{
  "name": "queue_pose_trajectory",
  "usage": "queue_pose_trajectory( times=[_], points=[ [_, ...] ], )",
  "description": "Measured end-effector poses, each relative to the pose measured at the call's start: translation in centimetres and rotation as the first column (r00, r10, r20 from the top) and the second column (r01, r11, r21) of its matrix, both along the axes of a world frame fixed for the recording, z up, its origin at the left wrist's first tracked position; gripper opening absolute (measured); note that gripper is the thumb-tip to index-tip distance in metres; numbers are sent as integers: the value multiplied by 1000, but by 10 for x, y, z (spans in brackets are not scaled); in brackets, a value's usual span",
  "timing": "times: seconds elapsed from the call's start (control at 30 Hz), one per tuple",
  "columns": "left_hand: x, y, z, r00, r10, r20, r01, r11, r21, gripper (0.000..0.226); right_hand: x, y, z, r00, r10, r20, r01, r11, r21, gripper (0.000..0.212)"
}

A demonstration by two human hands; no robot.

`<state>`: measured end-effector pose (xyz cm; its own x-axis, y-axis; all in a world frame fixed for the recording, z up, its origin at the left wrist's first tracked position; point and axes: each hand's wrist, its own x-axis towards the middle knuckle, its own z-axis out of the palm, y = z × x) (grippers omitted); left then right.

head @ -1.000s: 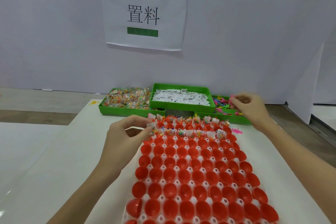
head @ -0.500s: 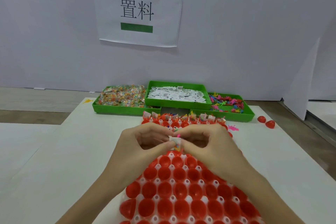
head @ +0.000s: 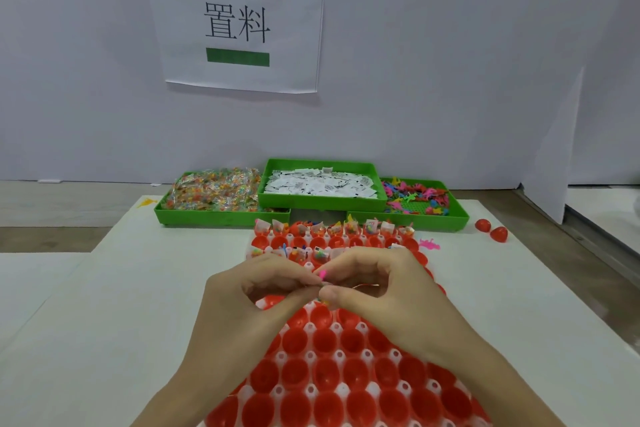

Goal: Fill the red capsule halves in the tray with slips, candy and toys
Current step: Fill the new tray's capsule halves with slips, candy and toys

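A white tray (head: 310, 355) full of red capsule halves (head: 294, 340) lies on the table in front of me. The two far rows hold slips, candy and toys; the nearer halves are empty. My left hand (head: 256, 302) and my right hand (head: 384, 291) meet fingertip to fingertip above the tray's third row. Between them they pinch a small bundle with a pink toy (head: 322, 274) sticking up from it. What else is in the bundle is hidden by the fingers.
Three green bins stand behind the tray: candy (head: 214, 189) on the left, paper slips (head: 320, 184) in the middle, coloured toys (head: 417, 196) on the right. Two loose red halves (head: 491, 229) and a pink toy (head: 429, 245) lie on the table at right.
My right hand came back from the toy bin and joined my left hand over the tray. Since then both hands have dipped slightly, and the slip is now covered by the fingers.
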<state>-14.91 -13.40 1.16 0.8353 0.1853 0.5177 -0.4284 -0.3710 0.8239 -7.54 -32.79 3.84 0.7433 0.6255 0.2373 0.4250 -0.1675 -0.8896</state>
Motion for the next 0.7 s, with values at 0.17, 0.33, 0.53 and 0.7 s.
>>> queue_pose_trajectory(
  times=[0.17,0.33,0.53,0.7],
  points=[
    [-1,-7,-2,999,4,-33,-5,999,-33,23,4,-10,2,999,36,-19,-36,999,3,11],
    [-3,-15,-3,997,-24,-71,17,996,-86,21,10,-18,3,994,96,-54,-97,995,-11,15],
    [-3,-24,-4,999,15,-50,-18,997,-69,17,16,-23,-1,993,108,-45,-109,994,-24,15],
    [-1,-28,5,990,24,-142,-2,988,157,26,42,-44,4,999,-26,23,26,1000,7,13]
  ],
)
